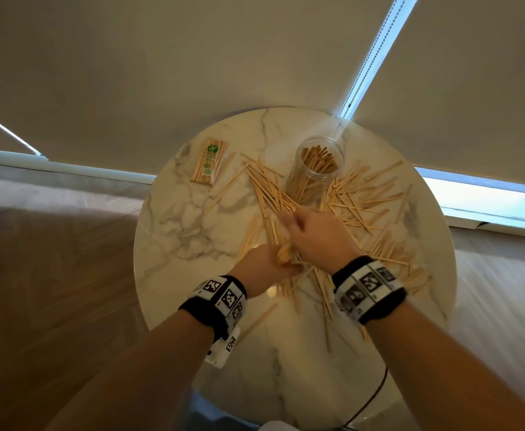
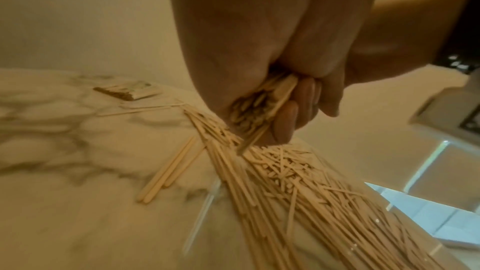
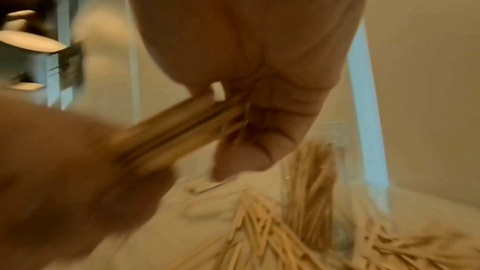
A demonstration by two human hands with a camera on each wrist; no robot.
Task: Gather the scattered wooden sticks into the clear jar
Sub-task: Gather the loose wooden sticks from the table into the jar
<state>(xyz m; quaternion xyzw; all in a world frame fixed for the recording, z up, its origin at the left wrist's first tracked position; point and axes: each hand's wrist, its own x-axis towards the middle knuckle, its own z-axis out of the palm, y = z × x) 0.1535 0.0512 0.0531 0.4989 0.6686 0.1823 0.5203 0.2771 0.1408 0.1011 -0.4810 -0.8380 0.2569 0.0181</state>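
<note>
Clear jar [image 1: 315, 169]: partly filled. Sticks [image 1: 363, 197] strewn around it. Bundle [image 1: 284, 255] clasped by left hand [image 1: 262, 265] and right hand [image 1: 314, 234], before jar.

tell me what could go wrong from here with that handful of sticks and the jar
The bundle of sticks is held between the left hand and right hand, so some could slip out and scatter again. The clear jar stands upright, already well filled and ringed by loose sticks; a hand or the bundle could knock it over, or new sticks could jam at its mouth.
</note>
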